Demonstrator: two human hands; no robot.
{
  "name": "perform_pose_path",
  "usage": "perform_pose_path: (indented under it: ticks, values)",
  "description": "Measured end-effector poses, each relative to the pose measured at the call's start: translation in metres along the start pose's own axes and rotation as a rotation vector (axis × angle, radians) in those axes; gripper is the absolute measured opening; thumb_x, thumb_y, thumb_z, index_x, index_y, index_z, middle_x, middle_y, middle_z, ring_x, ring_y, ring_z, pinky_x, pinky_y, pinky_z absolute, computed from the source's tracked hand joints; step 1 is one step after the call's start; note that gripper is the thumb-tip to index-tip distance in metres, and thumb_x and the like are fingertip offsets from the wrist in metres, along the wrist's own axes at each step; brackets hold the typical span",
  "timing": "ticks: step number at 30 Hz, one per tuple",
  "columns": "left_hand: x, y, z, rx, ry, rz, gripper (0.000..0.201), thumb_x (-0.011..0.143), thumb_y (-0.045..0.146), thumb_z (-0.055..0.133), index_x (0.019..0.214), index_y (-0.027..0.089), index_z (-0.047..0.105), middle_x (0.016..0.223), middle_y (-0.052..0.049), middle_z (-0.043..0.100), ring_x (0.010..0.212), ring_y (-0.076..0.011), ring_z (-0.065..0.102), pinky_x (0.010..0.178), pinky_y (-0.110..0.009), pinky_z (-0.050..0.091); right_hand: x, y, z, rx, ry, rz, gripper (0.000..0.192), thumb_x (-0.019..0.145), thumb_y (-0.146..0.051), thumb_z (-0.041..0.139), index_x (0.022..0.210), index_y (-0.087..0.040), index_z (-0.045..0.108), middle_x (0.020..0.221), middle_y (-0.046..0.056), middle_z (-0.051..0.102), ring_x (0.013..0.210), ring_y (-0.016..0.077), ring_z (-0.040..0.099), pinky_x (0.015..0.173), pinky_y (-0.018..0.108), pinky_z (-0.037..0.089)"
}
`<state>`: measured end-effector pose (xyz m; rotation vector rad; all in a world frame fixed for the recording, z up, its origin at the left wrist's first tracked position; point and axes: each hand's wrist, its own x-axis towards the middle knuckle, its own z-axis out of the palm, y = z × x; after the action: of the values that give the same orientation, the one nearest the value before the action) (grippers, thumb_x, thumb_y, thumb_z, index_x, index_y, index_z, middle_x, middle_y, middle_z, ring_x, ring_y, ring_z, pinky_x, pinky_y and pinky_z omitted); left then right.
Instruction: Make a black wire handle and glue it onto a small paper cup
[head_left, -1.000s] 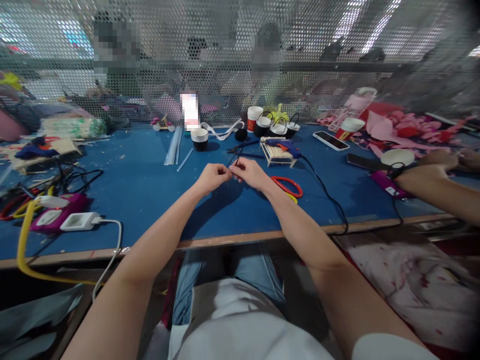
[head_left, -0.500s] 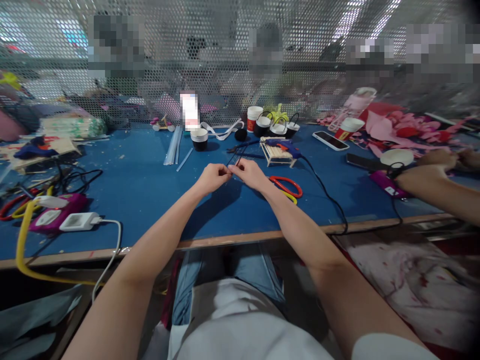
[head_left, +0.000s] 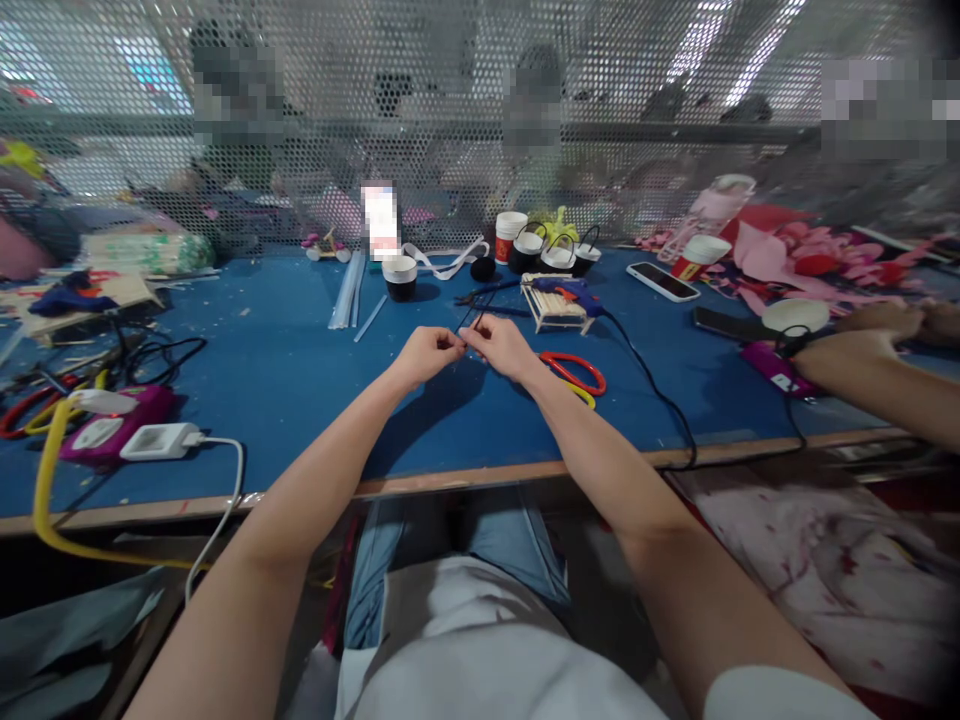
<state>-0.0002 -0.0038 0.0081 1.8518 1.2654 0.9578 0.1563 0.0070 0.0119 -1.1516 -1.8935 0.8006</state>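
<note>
My left hand (head_left: pixel 430 354) and my right hand (head_left: pixel 499 342) meet fingertip to fingertip above the blue table, both closed in a pinch. Between them is a thin dark strand (head_left: pixel 480 307), whose ends rise past the fingers; its exact kind is too small to tell. Beyond my right hand a blue glue gun (head_left: pixel 581 297) rests on a small rack of pale sticks (head_left: pixel 551 310). Under my right wrist lie scissors with red and yellow handles (head_left: pixel 581 372). A black-and-white paper cup (head_left: pixel 400 278) stands past my left hand.
Clear glue sticks (head_left: pixel 347 290) lie behind on the left. Several small cups with black handles (head_left: pixel 556 258) stand at the back. A purple power strip (head_left: pixel 112 425) with cables sits left. At right are a phone (head_left: pixel 663 281) and another person's arm (head_left: pixel 877 365). A perforated metal screen (head_left: pixel 450 130) closes the back.
Both hands keep their pinch in nearly the same place. The whole view has shifted very slightly; nothing else visibly differs.
</note>
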Motion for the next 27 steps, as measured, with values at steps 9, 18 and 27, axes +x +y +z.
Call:
perform_pose_path:
  ticks: [9,18,27]
  values:
    - [0.0019,-0.0045,0.0027,0.155,0.048,0.026,0.017,0.067,0.028,0.057,0.068,0.012,0.063,0.061,-0.003,0.060,0.055,-0.0100,0.047,0.051,-0.021,0.034,0.0044,0.0026,0.0023,-0.238,0.070,-0.059,0.026,0.079,-0.039,0.050,0.065,-0.017,0.050,0.060,0.000,0.054,0.056,0.0111,0.045,0.055,0.024,0.033]
    - [-0.0009,0.0023,0.0031,0.256,0.086,0.024,0.015,0.066,0.026,0.056,0.066,0.013,0.063,0.060,-0.004,0.060,0.056,-0.0119,0.048,0.055,-0.025,0.035,0.0050,0.0027,0.0064,-0.293,0.107,-0.018,0.027,0.078,-0.037,0.052,0.061,-0.018,0.046,0.059,0.000,0.053,0.057,0.0118,0.046,0.056,0.025,0.032]
    - [0.0006,-0.0035,0.0035,0.116,0.024,0.019,0.021,0.068,0.031,0.055,0.062,0.012,0.059,0.054,-0.001,0.054,0.050,-0.0082,0.041,0.049,-0.022,0.031,0.0023,0.0038,0.0023,-0.131,0.018,0.014,0.035,0.078,-0.049,0.052,0.062,-0.018,0.046,0.055,-0.002,0.051,0.051,0.0105,0.045,0.050,0.024,0.034]
